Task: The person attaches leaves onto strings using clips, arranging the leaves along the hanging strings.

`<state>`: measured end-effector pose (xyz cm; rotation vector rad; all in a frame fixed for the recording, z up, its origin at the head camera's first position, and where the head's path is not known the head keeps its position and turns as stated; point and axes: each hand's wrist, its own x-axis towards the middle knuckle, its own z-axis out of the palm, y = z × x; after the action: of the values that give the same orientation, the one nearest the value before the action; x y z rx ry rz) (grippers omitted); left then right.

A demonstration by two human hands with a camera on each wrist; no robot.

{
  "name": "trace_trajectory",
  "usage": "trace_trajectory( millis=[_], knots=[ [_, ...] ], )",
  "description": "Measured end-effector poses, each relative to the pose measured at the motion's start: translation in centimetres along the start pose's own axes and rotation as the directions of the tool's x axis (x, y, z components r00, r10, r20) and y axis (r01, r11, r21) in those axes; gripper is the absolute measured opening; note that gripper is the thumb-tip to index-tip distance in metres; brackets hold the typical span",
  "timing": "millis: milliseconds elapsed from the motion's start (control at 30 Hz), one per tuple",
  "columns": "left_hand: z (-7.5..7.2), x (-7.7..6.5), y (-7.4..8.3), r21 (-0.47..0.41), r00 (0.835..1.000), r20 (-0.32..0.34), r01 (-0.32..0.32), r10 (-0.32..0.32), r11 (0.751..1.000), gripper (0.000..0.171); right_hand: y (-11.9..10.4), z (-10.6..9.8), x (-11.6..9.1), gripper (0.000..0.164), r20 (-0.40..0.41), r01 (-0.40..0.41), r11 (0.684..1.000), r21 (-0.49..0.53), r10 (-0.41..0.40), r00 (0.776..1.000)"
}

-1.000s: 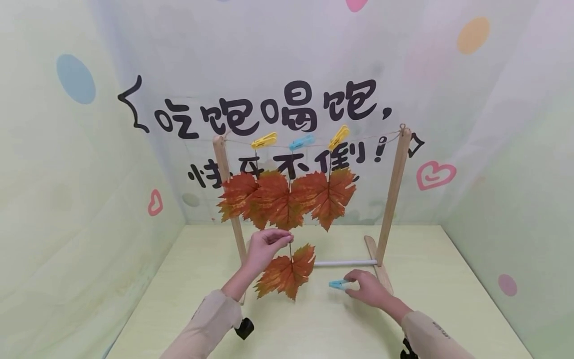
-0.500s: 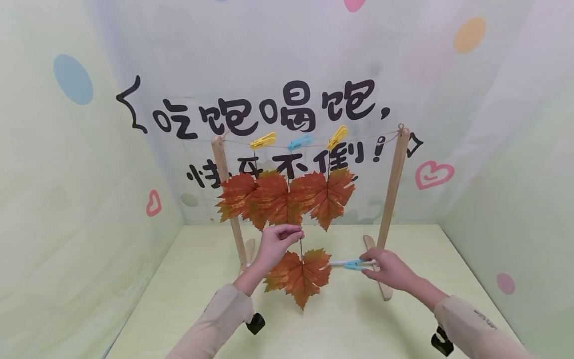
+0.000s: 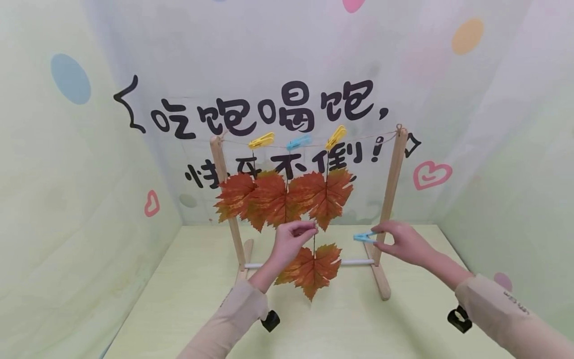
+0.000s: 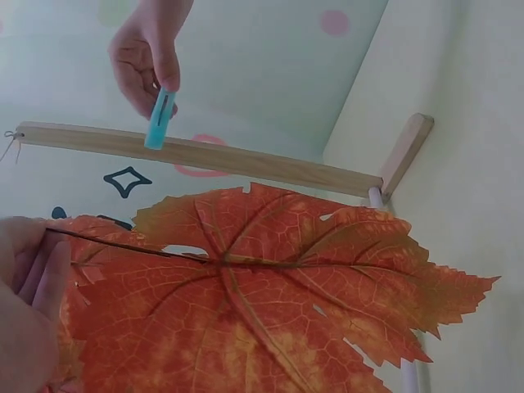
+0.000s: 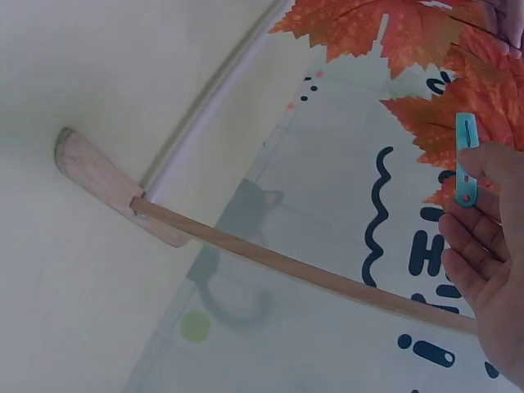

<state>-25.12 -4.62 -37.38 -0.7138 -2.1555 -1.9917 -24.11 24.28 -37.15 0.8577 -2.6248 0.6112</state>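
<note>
My left hand [image 3: 291, 244] pinches the thin dark stem of a red-orange maple-like leaf [image 3: 316, 269], which hangs below the fingers. In the left wrist view that leaf [image 4: 246, 286] fills the lower half. To the right, my right hand [image 3: 405, 243] pinches a light blue clothespin [image 3: 364, 237] between thumb and finger, its nose pointing left. The right wrist view shows the clothespin [image 5: 467, 160] in front of the leaves. Above both hands, three similar leaves [image 3: 329, 197] hang from a string [image 3: 369, 137] by two yellow clothespins [image 3: 261, 140] and one blue clothespin [image 3: 298, 142].
The string is tied between two wooden posts [image 3: 393, 189] of a stand. A white rod [image 3: 358, 262] joins the posts low down, and wooden feet [image 3: 381, 281] rest on the pale table [image 3: 179, 299]. A printed cloth backdrop [image 3: 251, 50] surrounds the table.
My left hand has moved right and slightly up, carrying the leaf by its stem. The right hand has risen and moved right with the blue clothespin. The hung leaves stay in place.
</note>
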Motion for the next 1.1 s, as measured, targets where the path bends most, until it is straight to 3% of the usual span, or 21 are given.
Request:
trace_trajectory(
  millis=[200, 367, 700, 1100],
  knots=[
    [1.1, 0.7, 0.4, -0.041, 1.000, 0.024, 0.011, -0.010, 0.999, 0.019, -0.1, -2.4, 0.9, 0.024, -0.037, 0.037, 0.999, -0.020, -0.038, 0.999],
    [2.1, 1.3, 1.0, -0.051, 0.999, 0.046, -0.017, 0.019, 0.999, 0.019, -0.2, -4.2, 1.5, 0.025, -0.068, 0.085, 0.995, -0.058, -0.088, 0.994],
    [3.6, 2.8, 2.1, -0.051, 0.998, 0.053, -0.014, 0.016, 0.999, 0.019, -0.4, -7.2, 2.6, 0.029, -0.173, 0.184, 0.976, -0.119, -0.203, 0.964],
    [5.8, 5.6, 2.7, -0.060, 0.997, 0.014, -0.075, 0.076, 0.995, 0.017, -0.6, -9.7, 3.8, 0.029, -0.210, 0.212, 0.963, -0.167, -0.245, 0.946]
  ],
)
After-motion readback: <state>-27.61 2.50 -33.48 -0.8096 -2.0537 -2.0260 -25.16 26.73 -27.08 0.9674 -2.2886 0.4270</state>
